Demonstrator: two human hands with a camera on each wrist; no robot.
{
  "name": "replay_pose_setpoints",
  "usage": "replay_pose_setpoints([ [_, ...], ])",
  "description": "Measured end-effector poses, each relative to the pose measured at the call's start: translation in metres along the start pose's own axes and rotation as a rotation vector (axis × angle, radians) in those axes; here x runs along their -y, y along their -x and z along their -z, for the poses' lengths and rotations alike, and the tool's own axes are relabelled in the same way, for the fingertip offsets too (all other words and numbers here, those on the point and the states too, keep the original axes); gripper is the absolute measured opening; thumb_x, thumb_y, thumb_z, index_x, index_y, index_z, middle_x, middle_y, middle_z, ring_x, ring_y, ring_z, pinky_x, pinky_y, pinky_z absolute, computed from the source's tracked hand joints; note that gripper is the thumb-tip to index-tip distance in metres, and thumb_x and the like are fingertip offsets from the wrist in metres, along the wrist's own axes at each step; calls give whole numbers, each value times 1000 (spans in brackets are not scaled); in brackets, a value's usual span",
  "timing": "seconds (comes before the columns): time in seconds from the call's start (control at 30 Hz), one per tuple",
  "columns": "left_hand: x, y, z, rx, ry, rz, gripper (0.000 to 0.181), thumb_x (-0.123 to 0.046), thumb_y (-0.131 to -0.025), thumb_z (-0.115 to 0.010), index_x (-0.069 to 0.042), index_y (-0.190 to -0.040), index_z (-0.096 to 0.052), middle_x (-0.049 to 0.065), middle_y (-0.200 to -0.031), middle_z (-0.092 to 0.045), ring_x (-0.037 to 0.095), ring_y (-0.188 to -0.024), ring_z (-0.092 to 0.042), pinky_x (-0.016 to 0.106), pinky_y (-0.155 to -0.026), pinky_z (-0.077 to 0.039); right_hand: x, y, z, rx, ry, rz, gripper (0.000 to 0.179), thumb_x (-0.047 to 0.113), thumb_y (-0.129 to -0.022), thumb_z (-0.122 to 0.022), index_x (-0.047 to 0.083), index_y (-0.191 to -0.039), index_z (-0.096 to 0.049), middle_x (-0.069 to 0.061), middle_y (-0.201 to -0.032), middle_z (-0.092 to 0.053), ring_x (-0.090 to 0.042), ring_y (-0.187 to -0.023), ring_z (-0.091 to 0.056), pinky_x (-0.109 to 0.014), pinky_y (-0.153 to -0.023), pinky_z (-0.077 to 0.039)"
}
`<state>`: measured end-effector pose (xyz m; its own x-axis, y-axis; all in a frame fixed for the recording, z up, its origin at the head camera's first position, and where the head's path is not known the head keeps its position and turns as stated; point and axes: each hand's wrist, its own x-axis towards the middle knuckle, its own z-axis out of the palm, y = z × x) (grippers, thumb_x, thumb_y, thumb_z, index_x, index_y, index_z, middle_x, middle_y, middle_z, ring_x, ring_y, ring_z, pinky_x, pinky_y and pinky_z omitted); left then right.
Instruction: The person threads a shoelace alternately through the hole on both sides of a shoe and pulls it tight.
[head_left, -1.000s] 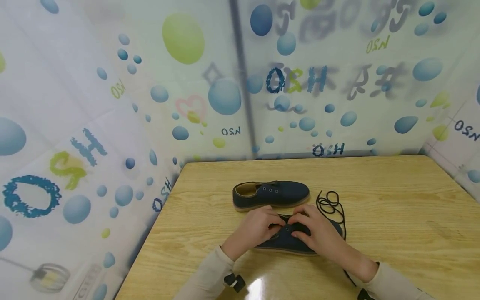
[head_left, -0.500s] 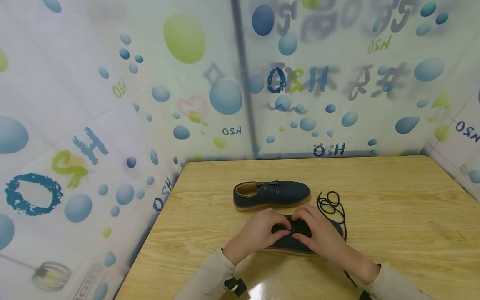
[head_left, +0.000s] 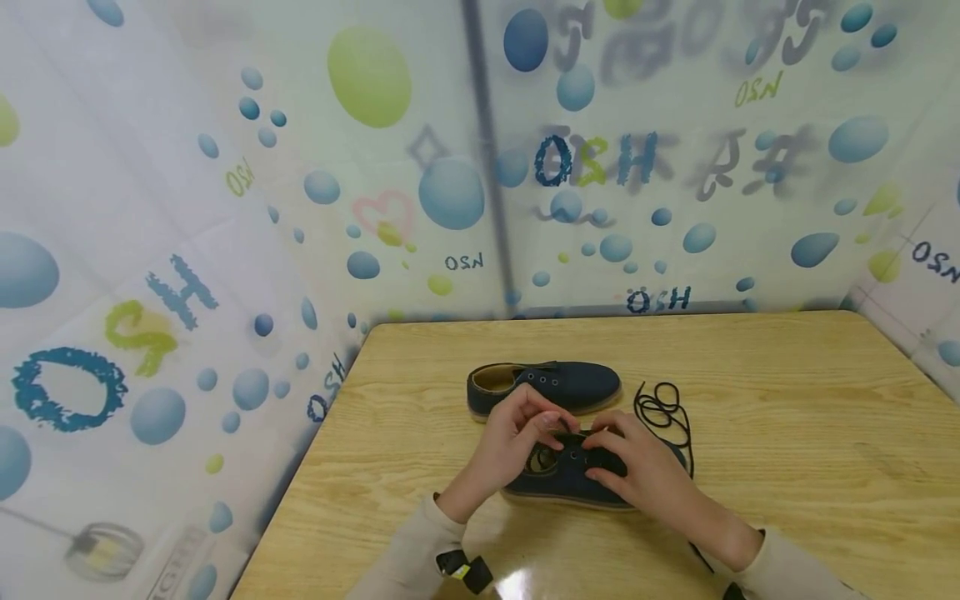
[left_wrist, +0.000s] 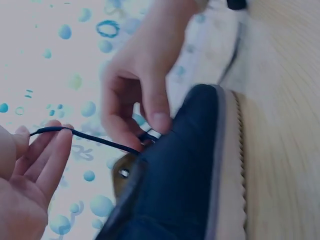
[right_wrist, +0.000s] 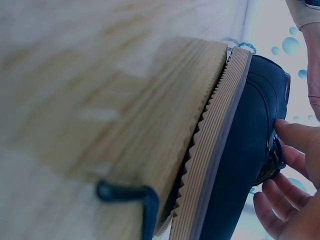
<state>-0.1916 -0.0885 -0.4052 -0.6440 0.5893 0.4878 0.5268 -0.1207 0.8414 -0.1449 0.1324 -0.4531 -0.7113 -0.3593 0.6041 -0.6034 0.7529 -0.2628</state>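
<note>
On the table a dark navy shoe (head_left: pixel 551 483) lies on its sole, toe to the right. My left hand (head_left: pixel 502 446) is above its opening and pinches a dark shoelace (left_wrist: pixel 100 140). That lace runs taut from the fingertips to the shoe's eyelet flap in the left wrist view. My right hand (head_left: pixel 648 467) holds the shoe at the lacing area, its thumb against the near side and its fingers curled over the top. The right fingers partly hide where the lace enters. In the right wrist view, a loop of lace shows at the shoe's throat beside those fingers.
A second navy shoe (head_left: pixel 577 385), with bare eyelets, lies behind, partly covered by my left hand. A long loose stretch of black lace (head_left: pixel 660 404) lies coiled to the right. The wooden table (head_left: pixel 810 417) meets a patterned curtain (head_left: pixel 675 208) at the back.
My left hand has moved up and to the left from the eyelets, drawing the lace out and uncovering the shoe's opening. The right hand has stayed nearly in place.
</note>
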Motion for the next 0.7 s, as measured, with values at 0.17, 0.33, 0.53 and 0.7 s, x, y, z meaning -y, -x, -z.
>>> replay_pose_setpoints([
  [0.17, -11, -5, 5, -10, 204, -32, 18, -6, -106, -40, 11, -105, -44, 42, -96, -60, 16, -87, -74, 49, -71, -60, 0, -1, 0, -3, 20, 9, 38, 23, -65, -92, 22, -97, -71, 1, -111, -59, -12, -96, -56, -31, -75, -53],
  [0.33, -22, -9, 9, -48, 237, -68, 21, -7, -106, -41, 13, -103, -45, 43, -89, -57, 8, -79, -73, 52, -67, -58, 1, -1, 0, 5, 38, 7, 37, 23, -66, -92, 22, -97, -72, 0, -111, -59, -12, -95, -56, -31, -74, -52],
  [0.53, -35, -9, 12, -80, 264, -81, 20, -7, -106, -42, 12, -105, -44, 39, -85, -57, 11, -77, -73, 53, -69, -58, 2, -1, 2, 24, 53, -13, 35, 26, -67, -91, 23, -97, -73, 0, -112, -60, -12, -97, -57, -32, -76, -53],
  [0.7, -49, -8, 15, -109, 292, -84, 18, -9, -106, -42, 9, -104, -44, 7, -87, -70, 12, -77, -71, 41, -74, -61, 2, -1, 1, 20, 60, -5, 35, 26, -67, -91, 23, -97, -73, 0, -112, -60, -13, -96, -57, -32, -75, -52],
])
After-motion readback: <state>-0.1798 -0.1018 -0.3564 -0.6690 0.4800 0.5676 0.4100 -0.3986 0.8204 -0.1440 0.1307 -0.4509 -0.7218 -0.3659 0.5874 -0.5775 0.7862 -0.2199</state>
